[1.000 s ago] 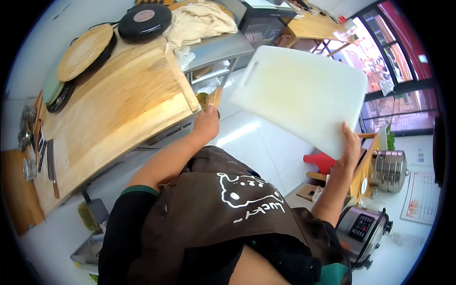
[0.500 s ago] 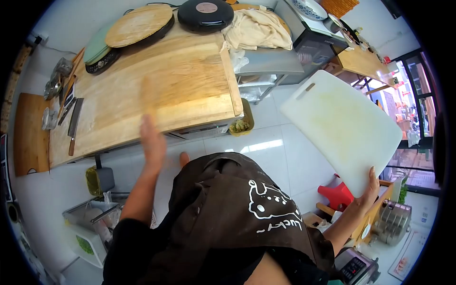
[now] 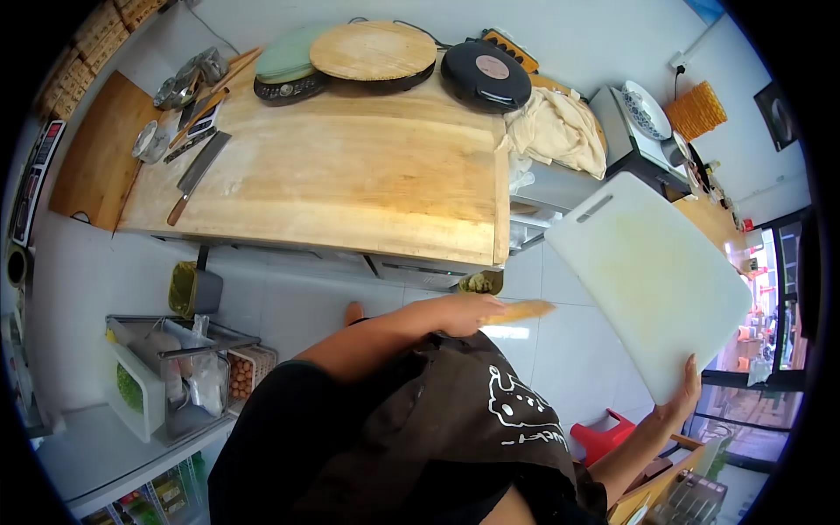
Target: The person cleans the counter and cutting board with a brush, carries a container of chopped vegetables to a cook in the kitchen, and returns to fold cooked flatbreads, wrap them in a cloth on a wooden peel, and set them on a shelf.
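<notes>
My left hand is closed around a tan brush, which points right in front of my apron, beyond the worktable's near edge. Its bristles are slightly blurred. Out to the right, my right hand grips the lower edge of a large white cutting board. The board is tilted, with its slotted handle end up and away from me and faint yellowish stains on its face. A wooden worktable stands ahead, with pale floury traces on its top. A cleaver lies on its left side.
Along the table's back stand a round wooden board and a black electric griddle; a cream cloth is heaped beside them. A bin sits by the table's right corner. A red stool stands low right, a basket of eggs low left.
My left hand has swung right with the brush, from over the table's front edge to before my apron. My right hand still holds the cutting board. The view has shifted.
</notes>
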A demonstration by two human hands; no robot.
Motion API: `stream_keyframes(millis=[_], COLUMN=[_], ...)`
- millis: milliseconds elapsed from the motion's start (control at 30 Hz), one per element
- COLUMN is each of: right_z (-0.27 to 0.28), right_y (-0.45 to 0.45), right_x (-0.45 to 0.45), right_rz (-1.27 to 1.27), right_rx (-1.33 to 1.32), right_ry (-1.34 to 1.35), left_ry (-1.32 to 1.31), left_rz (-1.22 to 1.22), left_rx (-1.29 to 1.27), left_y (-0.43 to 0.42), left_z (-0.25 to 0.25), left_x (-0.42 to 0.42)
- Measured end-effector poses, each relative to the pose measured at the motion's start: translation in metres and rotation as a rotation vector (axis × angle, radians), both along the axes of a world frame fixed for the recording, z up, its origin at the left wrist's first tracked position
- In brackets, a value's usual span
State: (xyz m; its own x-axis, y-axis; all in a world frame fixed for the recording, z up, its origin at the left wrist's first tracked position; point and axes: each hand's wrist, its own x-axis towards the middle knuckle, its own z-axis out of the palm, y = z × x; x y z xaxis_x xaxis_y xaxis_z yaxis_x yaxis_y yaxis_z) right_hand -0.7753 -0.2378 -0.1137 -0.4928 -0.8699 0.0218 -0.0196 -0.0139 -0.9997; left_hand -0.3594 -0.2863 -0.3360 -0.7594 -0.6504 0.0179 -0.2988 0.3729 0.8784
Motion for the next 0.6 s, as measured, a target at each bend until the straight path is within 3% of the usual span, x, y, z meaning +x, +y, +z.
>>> stream_keyframes(millis=[67, 133, 167, 200, 267, 333, 367, 400, 533, 600], right_z=[0.001, 0.004, -0.004, 0.002, 0.020, 0.035, 0.043, 0.050, 0.050, 0.043], right_y=[-0.006, -0.016, -0.022, -0.030, -0.040, -0.055, -0.066, -0.075, -0.121, -0.142], right_x=[0.022, 0.056, 0.055, 0.088, 0.137, 0.178, 0.194, 0.215, 0.281, 0.323], right_rz=[0.017, -0.102, -0.044, -0.060, 0.061, 0.143, 0.171, 0.232, 0.475, 0.579], right_rx=[-0.019, -0.012, -0.020, -0.077, -0.068, -0.072, -0.059, -0.044, -0.042, -0.063], right_ry=[0.066, 0.164, 0.213, 0.203, 0.294, 0.391, 0.523, 0.493, 0.298, 0.185], left_ry=[-0.176, -0.151, -0.287, -0.023, 0.070, 0.311, 0.477, 0.644, 1.466, 1.526], left_rz=[0.126, 0.280, 0.304, 0.487, 0.676, 0.609, 0.641, 0.676, 0.814, 0.637], left_rx=[0.175, 0.261, 0.242, 0.452, 0.494, 0.745, 0.787, 0.829, 0.767, 0.664], left_y=[-0.001, 0.009, 0.013, 0.027, 0.041, 0.054, 0.066, 0.076, 0.088, 0.085], left_z=[0.029, 0.019, 0.047, 0.009, 0.013, 0.074, 0.054, 0.037, 0.036, 0.040], left_x=[0.043, 0.098, 0.125, 0.156, 0.208, 0.248, 0.281, 0.307, 0.342, 0.363])
